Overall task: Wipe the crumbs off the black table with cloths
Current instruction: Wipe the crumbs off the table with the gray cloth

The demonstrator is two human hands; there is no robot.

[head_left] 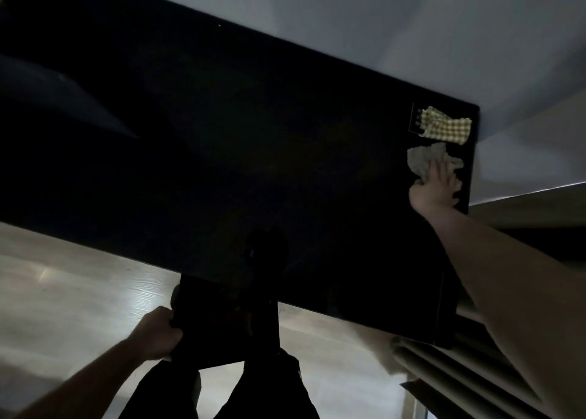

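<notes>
The black table (241, 139) fills the middle of the head view, tilted in frame. At its far right end lie two cloths: a yellow checked cloth (444, 125) near the corner and a crumpled grey cloth (425, 158) just in front of it. My right hand (436, 185) rests with spread fingers on the grey cloth's near edge, pressing it onto the table. My left hand (158, 333) grips the edge of a flat black object (222, 323) at the table's near edge. One white crumb (219, 25) shows near the far edge; other crumbs cannot be made out in the dark.
A pale wall (412, 22) runs behind the table. Light wooden floor (79, 291) lies below the near edge, with my dark-trousered legs (253, 387) over it. A ribbed panel (459, 374) stands at the lower right.
</notes>
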